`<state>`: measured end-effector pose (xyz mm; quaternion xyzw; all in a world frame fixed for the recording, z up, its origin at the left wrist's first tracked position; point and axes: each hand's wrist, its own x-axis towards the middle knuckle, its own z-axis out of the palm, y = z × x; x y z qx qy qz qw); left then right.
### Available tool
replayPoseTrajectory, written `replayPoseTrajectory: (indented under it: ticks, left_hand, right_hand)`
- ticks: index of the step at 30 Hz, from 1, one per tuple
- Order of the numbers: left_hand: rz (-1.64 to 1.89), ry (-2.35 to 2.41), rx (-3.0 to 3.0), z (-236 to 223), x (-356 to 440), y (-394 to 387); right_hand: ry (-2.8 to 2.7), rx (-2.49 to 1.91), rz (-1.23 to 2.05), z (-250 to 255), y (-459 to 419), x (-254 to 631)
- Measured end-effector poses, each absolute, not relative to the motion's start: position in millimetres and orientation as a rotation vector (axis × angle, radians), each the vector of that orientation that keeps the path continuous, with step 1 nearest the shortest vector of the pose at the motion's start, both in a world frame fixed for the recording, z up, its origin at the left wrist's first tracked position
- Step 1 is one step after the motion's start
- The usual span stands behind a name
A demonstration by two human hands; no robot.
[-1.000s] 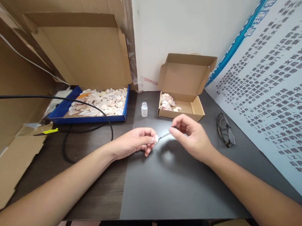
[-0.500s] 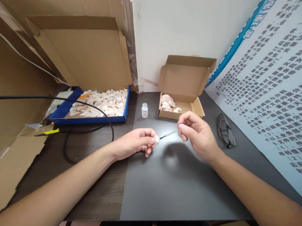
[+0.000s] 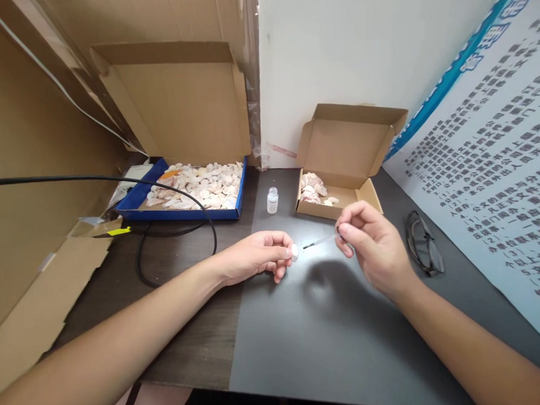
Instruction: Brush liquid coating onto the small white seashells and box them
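Between the thumb and fingers of my left hand [image 3: 266, 256] is a small white shell [image 3: 294, 253], its pale face turned to the right. My right hand [image 3: 372, 243] pinches a thin brush [image 3: 320, 241] by its dark end. The brush has a clear stem and a dark tip, which points at the shell with a small gap between them. Behind the hands, a little glass bottle [image 3: 272, 201] with a white label stands upright and uncapped on the table.
A blue-sided box [image 3: 181, 215] full of shells stands at back left, lid up. A smaller cardboard box [image 3: 313, 210] with several shells is at back right. Glasses [image 3: 424, 243] lie at right. A black cable [image 3: 215, 235] loops at left. A printed sheet [image 3: 496, 157] slants along the right.
The brush tip was at the shell and has drawn away to the right with my right hand. My left hand keeps hold of the shell. The whole view has shifted left.
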<state>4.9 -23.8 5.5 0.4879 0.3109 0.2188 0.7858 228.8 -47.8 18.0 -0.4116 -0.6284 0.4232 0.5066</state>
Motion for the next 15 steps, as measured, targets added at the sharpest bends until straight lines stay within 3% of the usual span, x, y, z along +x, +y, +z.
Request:
replayPoseTrajectory:
  ticks: [7, 15]
  left_hand:
    - [0.473, 0.686, 1.045, 6.2, 5.9, -24.3]
    - [0.479, 0.685, 1.049, 6.9, 6.2, -25.1]
  right_hand:
    - [-1.475, -0.913, 1.078, 16.7, -46.0, 231.9]
    - [-1.649, -1.105, 0.904, 10.1, -46.7, 230.4]
